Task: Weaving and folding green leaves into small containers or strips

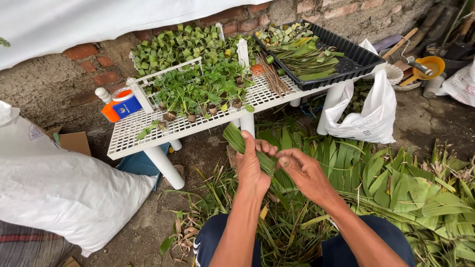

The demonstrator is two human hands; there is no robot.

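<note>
Leaf strip [236, 137] | left hand [250, 165] grips | right hand [302, 170] pinches

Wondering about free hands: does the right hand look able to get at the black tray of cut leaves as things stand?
Probably yes: the right hand only pinches the leaf strip, and nothing blocks the way to the black tray.

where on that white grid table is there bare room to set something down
The front left corner of the white grid table is bare, bordered by the orange and blue container and the potted seedlings. A narrow front edge strip is free. The back, with rolled leaf cups, and the black tray are crowded.
</note>
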